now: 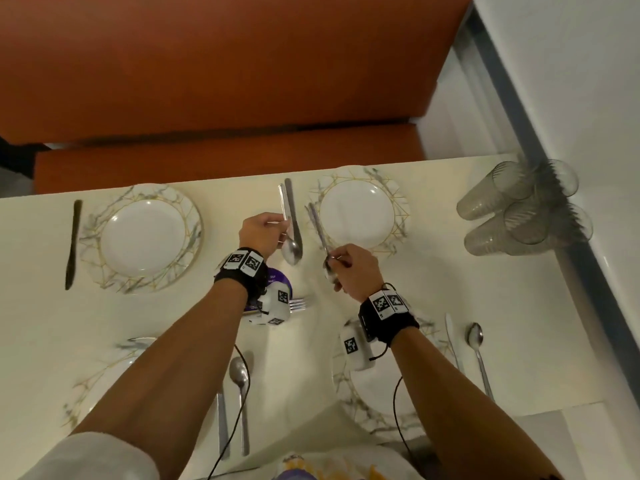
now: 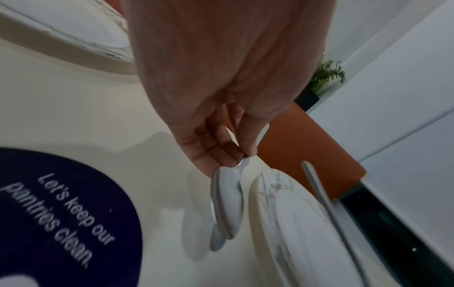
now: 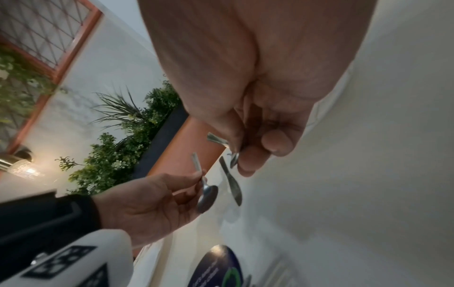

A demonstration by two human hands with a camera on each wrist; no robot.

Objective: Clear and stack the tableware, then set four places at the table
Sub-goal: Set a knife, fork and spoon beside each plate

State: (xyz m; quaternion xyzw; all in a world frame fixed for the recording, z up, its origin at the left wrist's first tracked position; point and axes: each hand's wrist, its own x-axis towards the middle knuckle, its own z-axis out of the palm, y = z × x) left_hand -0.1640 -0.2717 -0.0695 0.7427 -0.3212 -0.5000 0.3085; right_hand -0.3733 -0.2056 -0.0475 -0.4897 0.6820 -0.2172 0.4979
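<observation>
My left hand [image 1: 278,233] pinches the neck of a spoon [image 1: 292,251], whose bowl [image 2: 228,202] hangs just above the cream table [image 1: 41,323] between the two far plates. A second long utensil [image 1: 290,202] lies right beside it; I cannot tell whether the hand holds it too. My right hand [image 1: 337,263] grips another spoon [image 1: 318,230] near its bowl, its handle pointing away along the left rim of the far right plate [image 1: 401,216]. The far left plate [image 1: 145,237] has a dark knife [image 1: 72,244] on its left. Two near plates [image 1: 360,410] lie partly under my arms.
Several clear glasses [image 1: 519,209] are grouped at the far right by the wall. A fork [image 1: 298,303] and a round purple sticker [image 2: 61,213] sit mid-table. A spoon [image 1: 239,372] and knife [image 1: 221,420] lie near centre, another knife [image 1: 453,344] and spoon [image 1: 478,348] near right. An orange bench [image 1: 207,81] stands beyond.
</observation>
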